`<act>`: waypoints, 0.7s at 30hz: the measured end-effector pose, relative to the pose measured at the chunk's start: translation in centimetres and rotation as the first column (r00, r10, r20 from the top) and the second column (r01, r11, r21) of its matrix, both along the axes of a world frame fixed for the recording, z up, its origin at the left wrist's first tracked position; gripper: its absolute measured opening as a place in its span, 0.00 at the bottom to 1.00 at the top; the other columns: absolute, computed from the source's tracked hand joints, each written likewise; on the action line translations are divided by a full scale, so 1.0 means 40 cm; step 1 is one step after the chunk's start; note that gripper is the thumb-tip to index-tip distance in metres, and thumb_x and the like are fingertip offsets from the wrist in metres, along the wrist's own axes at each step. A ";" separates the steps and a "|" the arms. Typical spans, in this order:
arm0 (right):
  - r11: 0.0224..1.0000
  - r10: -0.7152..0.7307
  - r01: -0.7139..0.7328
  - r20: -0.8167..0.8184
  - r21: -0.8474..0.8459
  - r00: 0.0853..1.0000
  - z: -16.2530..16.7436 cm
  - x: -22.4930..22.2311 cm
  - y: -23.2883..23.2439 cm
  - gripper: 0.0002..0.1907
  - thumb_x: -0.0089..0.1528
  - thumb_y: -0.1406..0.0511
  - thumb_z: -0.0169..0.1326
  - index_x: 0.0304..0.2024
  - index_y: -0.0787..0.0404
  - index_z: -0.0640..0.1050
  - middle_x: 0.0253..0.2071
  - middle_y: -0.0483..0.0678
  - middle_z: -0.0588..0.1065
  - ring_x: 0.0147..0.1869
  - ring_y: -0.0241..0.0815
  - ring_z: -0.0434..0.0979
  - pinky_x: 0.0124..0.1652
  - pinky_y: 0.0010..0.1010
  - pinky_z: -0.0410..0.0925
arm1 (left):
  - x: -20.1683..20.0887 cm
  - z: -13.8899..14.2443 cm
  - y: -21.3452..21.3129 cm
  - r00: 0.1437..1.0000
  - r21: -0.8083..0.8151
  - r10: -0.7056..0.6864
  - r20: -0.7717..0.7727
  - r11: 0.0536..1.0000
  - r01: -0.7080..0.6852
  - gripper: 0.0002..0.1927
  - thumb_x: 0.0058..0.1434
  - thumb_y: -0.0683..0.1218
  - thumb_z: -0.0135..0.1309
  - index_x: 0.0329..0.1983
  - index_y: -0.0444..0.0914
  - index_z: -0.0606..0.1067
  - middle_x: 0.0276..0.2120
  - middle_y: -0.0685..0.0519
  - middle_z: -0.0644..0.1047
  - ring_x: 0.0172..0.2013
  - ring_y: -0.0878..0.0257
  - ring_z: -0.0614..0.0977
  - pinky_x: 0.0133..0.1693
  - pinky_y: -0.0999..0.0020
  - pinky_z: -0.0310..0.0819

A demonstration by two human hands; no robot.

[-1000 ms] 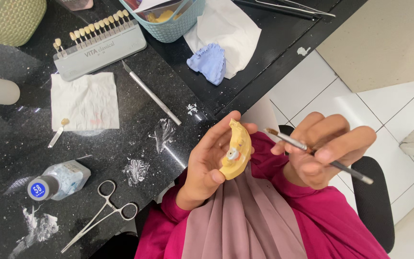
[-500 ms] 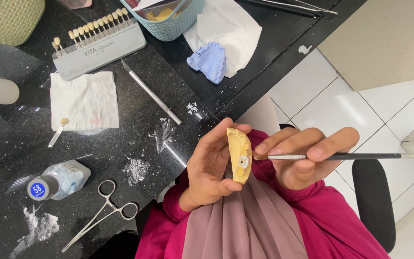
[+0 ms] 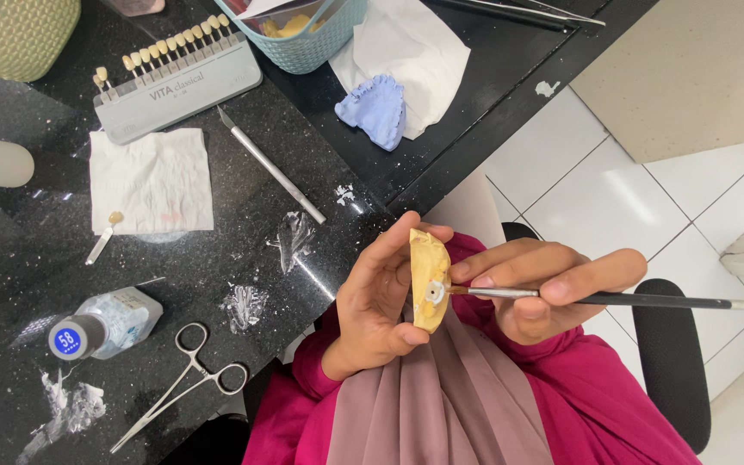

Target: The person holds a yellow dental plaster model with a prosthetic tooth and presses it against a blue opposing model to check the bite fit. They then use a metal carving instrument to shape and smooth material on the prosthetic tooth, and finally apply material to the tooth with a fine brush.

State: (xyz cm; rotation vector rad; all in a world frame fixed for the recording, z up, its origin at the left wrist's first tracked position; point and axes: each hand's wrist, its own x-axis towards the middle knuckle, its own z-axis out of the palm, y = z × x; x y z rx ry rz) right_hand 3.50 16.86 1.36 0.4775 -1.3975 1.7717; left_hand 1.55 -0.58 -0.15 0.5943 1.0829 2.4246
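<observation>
**Materials and finishes, quick pass**

Yellow dental cast (image 3: 429, 280): matt, chalky, stone-like. Brush (image 3: 613, 299): shiny metal ferrule, glossy black handle. Countertop (image 3: 243, 215): polished black speckled stone, glossy, with white powdery smears. Forceps (image 3: 184, 383) and scalpel (image 3: 273, 166): bright smooth metal. Tissue (image 3: 152, 181): crinkled white paper. Blue cast (image 3: 376, 108): matt plaster. Sleeves (image 3: 613, 405): magenta cloth. Floor tiles (image 3: 613, 202): glossy white.

Bare counter between scalpel (image 3: 270, 165) and forceps (image 3: 184, 381); tissue (image 3: 151, 181) crowds left
</observation>
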 end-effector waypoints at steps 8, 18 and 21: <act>0.997 -0.021 0.021 -0.006 0.076 1.000 0.017 -0.004 0.004 0.13 0.69 0.65 0.52 0.48 0.60 0.60 0.33 0.56 0.76 0.32 0.49 0.84 0.36 0.40 0.79 | -0.001 0.003 0.000 0.999 0.021 -0.025 0.030 0.999 0.025 0.55 0.61 0.58 0.70 0.79 0.31 0.52 0.71 0.36 0.66 0.67 0.57 0.71 0.69 0.62 0.67; 0.991 -0.017 0.020 -0.022 0.133 1.000 0.029 -0.008 0.005 0.13 0.70 0.65 0.51 0.47 0.58 0.59 0.32 0.56 0.76 0.31 0.50 0.85 0.34 0.39 0.79 | -0.005 0.011 0.001 0.997 0.037 -0.043 0.062 0.998 0.040 0.55 0.62 0.59 0.69 0.79 0.30 0.52 0.70 0.36 0.66 0.67 0.57 0.71 0.69 0.63 0.67; 0.989 -0.022 0.017 0.029 0.145 0.999 0.035 -0.003 0.005 0.14 0.70 0.64 0.51 0.47 0.58 0.59 0.32 0.54 0.76 0.31 0.50 0.85 0.32 0.37 0.79 | -0.005 0.016 0.000 0.989 0.078 -0.084 0.118 0.994 0.075 0.56 0.61 0.59 0.70 0.78 0.31 0.50 0.70 0.37 0.65 0.65 0.55 0.72 0.66 0.57 0.74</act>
